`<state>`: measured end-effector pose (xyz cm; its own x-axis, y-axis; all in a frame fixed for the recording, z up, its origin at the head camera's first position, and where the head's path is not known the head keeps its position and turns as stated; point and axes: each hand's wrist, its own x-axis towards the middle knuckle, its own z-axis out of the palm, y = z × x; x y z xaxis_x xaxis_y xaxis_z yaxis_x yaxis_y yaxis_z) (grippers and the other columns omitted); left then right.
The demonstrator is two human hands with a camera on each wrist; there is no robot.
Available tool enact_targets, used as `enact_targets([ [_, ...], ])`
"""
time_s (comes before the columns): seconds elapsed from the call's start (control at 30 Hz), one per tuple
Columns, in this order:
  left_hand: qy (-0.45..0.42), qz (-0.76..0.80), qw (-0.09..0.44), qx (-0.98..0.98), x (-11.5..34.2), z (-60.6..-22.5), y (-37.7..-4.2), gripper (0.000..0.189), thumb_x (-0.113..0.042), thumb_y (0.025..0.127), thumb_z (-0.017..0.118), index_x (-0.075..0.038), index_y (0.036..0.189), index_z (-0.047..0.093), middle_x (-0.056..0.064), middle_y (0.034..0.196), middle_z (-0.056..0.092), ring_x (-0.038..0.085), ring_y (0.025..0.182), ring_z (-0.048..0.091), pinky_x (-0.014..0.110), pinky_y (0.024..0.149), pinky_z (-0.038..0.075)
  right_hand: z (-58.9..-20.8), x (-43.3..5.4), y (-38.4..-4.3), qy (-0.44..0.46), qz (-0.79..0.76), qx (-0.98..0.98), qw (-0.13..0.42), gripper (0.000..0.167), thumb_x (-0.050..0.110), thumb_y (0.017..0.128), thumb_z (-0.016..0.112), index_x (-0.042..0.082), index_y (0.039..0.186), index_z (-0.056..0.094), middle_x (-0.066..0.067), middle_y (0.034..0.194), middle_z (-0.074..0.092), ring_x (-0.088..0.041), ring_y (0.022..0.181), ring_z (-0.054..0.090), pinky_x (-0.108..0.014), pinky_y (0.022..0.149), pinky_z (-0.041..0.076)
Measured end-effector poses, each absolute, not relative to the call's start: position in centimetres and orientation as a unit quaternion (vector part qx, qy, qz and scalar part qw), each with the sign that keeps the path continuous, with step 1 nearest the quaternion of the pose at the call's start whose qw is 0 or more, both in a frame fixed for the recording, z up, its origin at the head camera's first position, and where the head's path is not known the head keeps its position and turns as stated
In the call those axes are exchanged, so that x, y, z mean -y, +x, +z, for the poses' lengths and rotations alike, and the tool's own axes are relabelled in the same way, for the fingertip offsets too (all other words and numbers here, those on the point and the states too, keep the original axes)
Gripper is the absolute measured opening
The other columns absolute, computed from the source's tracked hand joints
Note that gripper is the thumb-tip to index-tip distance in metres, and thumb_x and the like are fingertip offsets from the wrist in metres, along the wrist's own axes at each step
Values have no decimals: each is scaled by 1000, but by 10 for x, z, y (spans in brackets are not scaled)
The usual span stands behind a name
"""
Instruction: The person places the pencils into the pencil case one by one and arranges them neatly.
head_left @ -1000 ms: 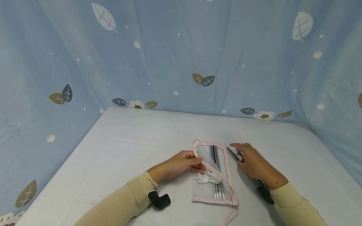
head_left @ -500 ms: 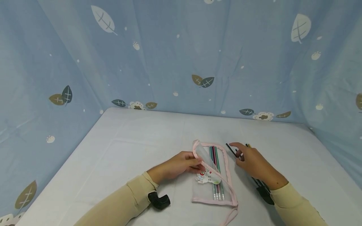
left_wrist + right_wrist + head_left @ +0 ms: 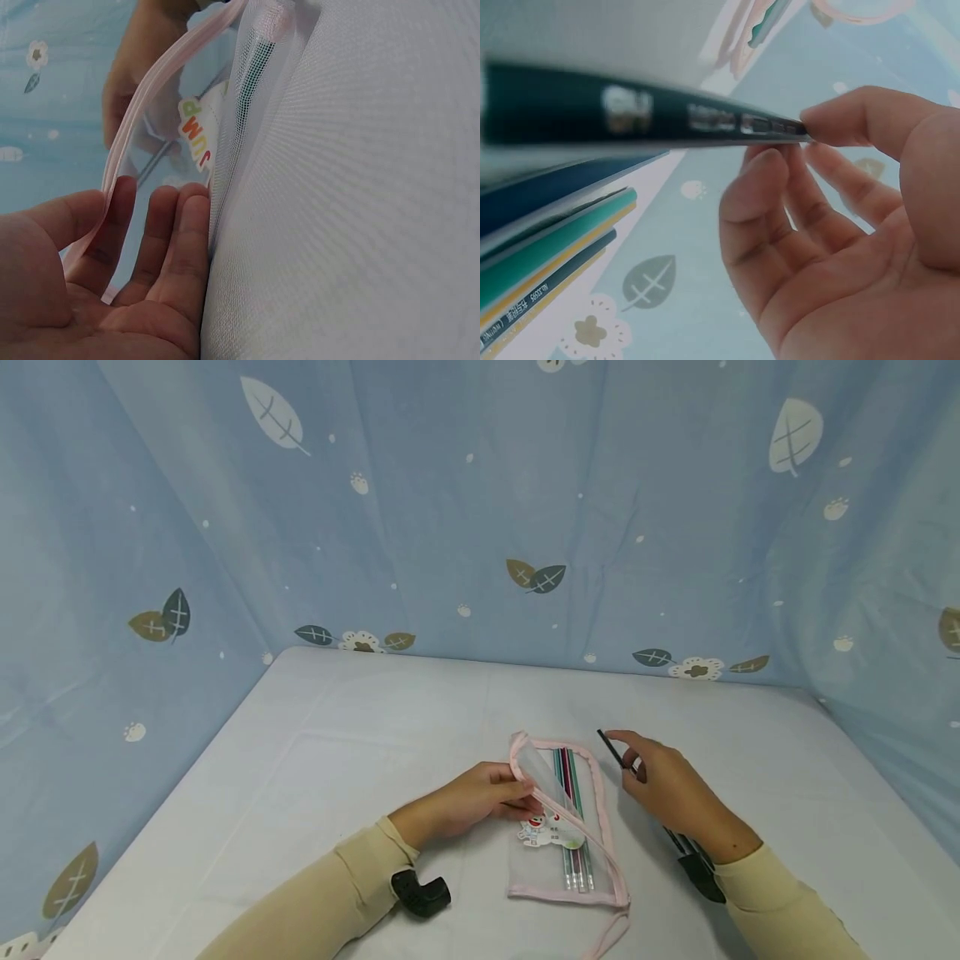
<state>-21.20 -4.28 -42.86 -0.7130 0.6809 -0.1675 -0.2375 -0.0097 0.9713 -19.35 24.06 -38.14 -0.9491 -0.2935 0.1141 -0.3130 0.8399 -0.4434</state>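
Low in the middle of the head view, your left hand (image 3: 480, 797) pinches the pink edge of the see-through mesh pouch with pink trim (image 3: 531, 870) on the white tabletop (image 3: 360, 760), and to the right, your right hand (image 3: 667, 785), fingers bent, pinches a thin, dark green pencil (image 3: 611, 748) beside the pouch.

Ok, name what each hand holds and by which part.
Left hand: the mesh pouch, pinched by its pink edge. Right hand: a dark pencil, pinched toward one end.

Blue leafy curtain (image 3: 420, 502) behind white, probably cloth-covered table (image 3: 390, 718).
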Motion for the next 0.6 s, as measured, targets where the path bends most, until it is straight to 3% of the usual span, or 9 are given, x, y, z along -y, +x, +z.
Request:
enact_targets([
  [0.2,178,687,336,-620,43,-428,-213,28,-11,104,53,13,118,57,32,115,67,19,102,70,40,101,57,-379,-238,-193,162,236,956,58,56,-6,88,64,7,142,50,-8,92,65,-11,64,49,-21,46,43],
  [0.6,174,687,338,-619,43,-426,-213,29,-10,104,53,14,119,57,32,114,67,21,103,70,40,101,57,-375,-235,-193,139,278,943,118,64,-4,89,65,8,148,43,-15,101,66,-18,75,62,-21,50,52],
])
